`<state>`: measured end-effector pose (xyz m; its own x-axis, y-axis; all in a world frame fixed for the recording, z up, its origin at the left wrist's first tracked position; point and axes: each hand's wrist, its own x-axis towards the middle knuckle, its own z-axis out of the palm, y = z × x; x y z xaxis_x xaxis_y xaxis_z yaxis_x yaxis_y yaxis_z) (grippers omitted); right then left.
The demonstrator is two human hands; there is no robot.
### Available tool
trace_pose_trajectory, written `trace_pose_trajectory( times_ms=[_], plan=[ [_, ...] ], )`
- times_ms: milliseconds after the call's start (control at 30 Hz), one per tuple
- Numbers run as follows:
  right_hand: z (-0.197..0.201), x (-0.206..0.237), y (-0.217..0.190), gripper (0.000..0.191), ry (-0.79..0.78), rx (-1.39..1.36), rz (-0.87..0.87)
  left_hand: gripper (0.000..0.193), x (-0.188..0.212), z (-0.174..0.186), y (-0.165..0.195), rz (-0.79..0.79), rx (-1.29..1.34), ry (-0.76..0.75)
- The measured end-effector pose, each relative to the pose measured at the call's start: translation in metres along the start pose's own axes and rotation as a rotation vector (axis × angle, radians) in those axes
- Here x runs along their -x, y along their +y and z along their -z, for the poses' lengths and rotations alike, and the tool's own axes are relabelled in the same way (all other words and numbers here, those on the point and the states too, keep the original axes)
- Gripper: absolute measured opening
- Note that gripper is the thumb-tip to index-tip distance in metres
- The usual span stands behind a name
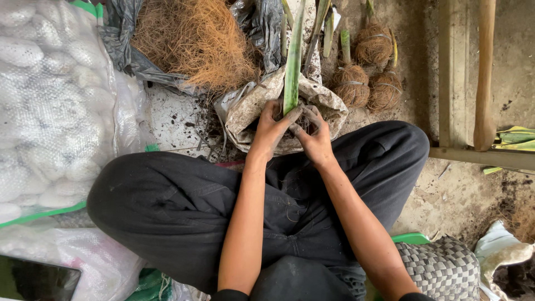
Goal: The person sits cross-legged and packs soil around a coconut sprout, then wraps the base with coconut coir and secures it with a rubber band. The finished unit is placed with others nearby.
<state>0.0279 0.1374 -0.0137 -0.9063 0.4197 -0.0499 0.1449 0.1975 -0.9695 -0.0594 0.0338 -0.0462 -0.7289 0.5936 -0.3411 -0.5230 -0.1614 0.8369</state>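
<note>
While I sit cross-legged on the ground, my left hand (271,127) curls its soil-dark fingers around the base of the long green plant stalk (293,58), keeping it upright over the crumpled grey-white soil sack (248,114) just past my knees. My right hand (315,136) presses bent fingers against the root clump (mostly hidden) from the other side. Three fibre-wrapped root balls (365,78) stand farther right, the loose brown coconut fibre heap (192,39) far left.

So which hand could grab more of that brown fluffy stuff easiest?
Probably the left hand. It grips the green stem on the side nearer the brown fibre pile; the right hand sits farther away.
</note>
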Motion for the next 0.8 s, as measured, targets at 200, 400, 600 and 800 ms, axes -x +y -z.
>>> trace_pose_trajectory(
  times_ms=[200,400,600,800],
  plan=[
    [0.003,-0.007,0.002,0.062,0.003,-0.192,-0.199,0.075,-0.003,0.001,-0.013,-0.212,-0.221,0.07],
    [0.005,-0.01,0.001,0.071,-0.012,-0.427,-0.284,0.049,0.003,-0.004,-0.006,-0.293,-0.361,0.146],
    [0.007,-0.003,0.006,0.058,-0.008,-0.593,-0.381,0.042,0.008,-0.008,0.001,-0.21,-0.385,0.186],
    [0.003,-0.002,0.009,0.042,0.077,-0.516,-0.43,0.084,0.0,-0.009,-0.017,-0.155,-0.287,0.261]
  ],
)
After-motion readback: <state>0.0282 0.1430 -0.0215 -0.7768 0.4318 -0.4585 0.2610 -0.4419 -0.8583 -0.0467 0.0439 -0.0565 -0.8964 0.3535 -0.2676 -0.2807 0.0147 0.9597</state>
